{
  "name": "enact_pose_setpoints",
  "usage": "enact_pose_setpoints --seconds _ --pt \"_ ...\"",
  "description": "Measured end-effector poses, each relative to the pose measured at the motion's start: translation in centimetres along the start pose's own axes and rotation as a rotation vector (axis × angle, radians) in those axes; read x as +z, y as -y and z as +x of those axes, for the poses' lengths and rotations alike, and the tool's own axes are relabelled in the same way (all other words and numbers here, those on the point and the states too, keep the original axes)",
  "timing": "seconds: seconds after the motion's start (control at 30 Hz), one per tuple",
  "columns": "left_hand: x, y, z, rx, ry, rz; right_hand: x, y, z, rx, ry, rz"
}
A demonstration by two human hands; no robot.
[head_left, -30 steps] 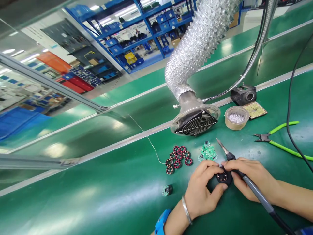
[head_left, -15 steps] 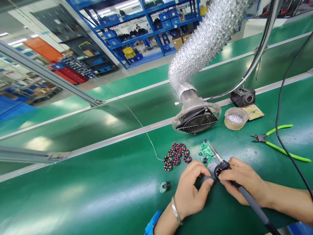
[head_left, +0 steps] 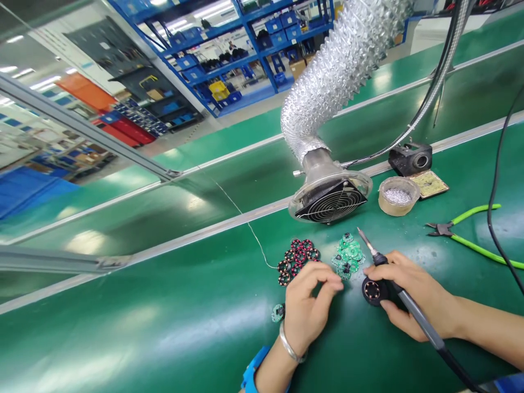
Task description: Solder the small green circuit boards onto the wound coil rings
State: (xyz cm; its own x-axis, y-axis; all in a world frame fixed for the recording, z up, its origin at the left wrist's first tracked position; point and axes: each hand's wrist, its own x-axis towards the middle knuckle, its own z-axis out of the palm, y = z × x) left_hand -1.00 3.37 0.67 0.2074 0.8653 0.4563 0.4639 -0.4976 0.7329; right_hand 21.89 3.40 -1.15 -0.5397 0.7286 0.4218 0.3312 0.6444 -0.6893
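Note:
My right hand [head_left: 426, 297] grips a soldering iron [head_left: 420, 317], its bare tip pointing up and left. The same hand also has a round black part [head_left: 371, 292] with a ring of copper-coloured spots under the fingers, beside the iron. My left hand [head_left: 307, 308] is closed in a pinch to the left; whether anything sits between thumb and forefinger is hidden. Just beyond the two hands lies a pile of small green circuit boards [head_left: 347, 254]. Several red-and-black coil rings [head_left: 300, 254] lie behind the left hand, which partly covers them. A small board-topped part [head_left: 278, 313] shows beside the left wrist.
A fume extractor [head_left: 333, 202] on a silver duct [head_left: 323, 87] hangs over the bench. Right of it stand a tub of solder bits [head_left: 395, 204], a sponge tray [head_left: 429, 184] and a black iron holder [head_left: 411, 160]. Green-handled cutters [head_left: 475, 245] lie at right, crossed by a black cable [head_left: 493, 213].
My left hand has moved left, away from the black part, and its fingers have closed together. The black part now lies turned with its coil face up. The iron's tip has shifted slightly right.

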Motion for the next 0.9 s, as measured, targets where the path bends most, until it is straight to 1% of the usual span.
enact_pose_setpoints --seconds 0.03,0.2,0.27,0.33,0.43,0.47,0.53,0.63,0.7,0.77,0.8,0.83,0.9 --pt "0.1 0.2 0.0 -0.022 -0.01 0.076 0.2 0.0 0.0 0.007 0.019 0.004" --pt "1.2 0.7 -0.4 -0.069 0.102 0.424 0.7 -0.1 0.1 -0.021 0.05 -0.051" --pt "1.5 0.7 -0.7 -0.093 0.127 0.489 0.8 -0.1 0.1 -0.027 0.061 -0.11" --pt "1.4 0.6 -0.9 -0.109 0.145 0.485 0.7 0.0 0.2 -0.041 0.061 -0.15" --pt "1.2 0.2 -0.9 -0.164 0.115 0.355 0.4 0.1 0.2 -0.049 0.049 -0.159" --pt "1.2 -0.1 -0.9 -0.207 0.109 0.268 0.2 0.2 0.3 -0.044 0.037 -0.152" --pt "1.4 -0.7 -0.9 -0.339 0.13 0.025 -0.1 0.5 0.4 -0.058 -0.002 -0.12" --pt "1.9 -1.7 -1.0 -0.53 0.21 -0.344 -0.4 1.0 0.9 -0.181 -0.037 -0.11" --pt "2.1 -2.1 -1.0 -0.59 0.24 -0.473 -0.6 1.3 1.2 -0.277 0.005 -0.144" --pt "2.2 -2.4 -1.0 -0.606 0.245 -0.513 -0.8 1.3 1.4 -0.325 0.04 -0.189" --pt "2.1 -2.4 -0.9 -0.599 0.246 -0.509 -1.0 1.2 1.4 -0.327 0.043 -0.201" --pt "2.0 -2.3 -0.8 -0.574 0.245 -0.488 -1.3 1.0 1.4 -0.307 0.029 -0.206" --pt "1.9 -2.0 -0.7 -0.444 0.256 -0.387 -1.9 0.3 1.1 -0.22 -0.038 -0.183"
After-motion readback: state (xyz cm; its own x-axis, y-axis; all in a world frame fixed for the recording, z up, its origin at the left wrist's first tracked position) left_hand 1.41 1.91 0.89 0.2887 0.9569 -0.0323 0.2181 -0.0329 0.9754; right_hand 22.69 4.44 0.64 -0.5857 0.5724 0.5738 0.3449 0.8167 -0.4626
